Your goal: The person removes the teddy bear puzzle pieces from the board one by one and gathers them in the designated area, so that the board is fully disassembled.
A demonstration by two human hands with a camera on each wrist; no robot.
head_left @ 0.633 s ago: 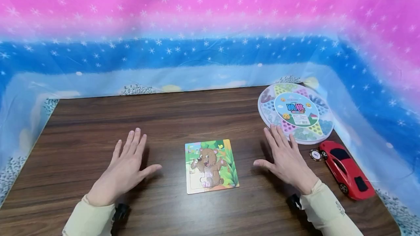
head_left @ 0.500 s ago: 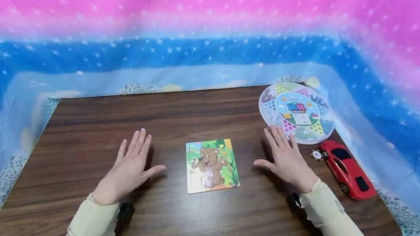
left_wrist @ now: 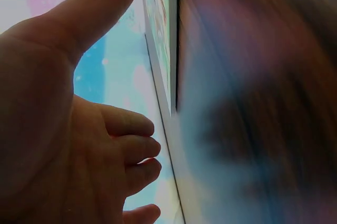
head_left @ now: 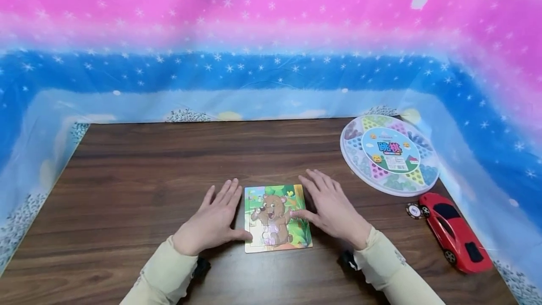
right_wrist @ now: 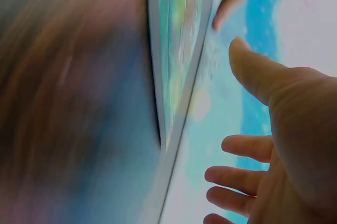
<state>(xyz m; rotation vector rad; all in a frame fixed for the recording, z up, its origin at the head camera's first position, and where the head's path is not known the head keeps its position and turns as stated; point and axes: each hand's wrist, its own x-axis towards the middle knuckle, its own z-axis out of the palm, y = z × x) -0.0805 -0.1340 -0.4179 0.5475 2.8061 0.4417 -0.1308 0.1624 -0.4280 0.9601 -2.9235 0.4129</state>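
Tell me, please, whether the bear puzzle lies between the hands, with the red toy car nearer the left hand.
Not quite: the red toy car is nearer the right hand, as the head view shows. The bear puzzle lies between that hand and the left hand.

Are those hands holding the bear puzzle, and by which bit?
Nothing is held: the left hand and right hand flank the bear puzzle, neither gripping it.
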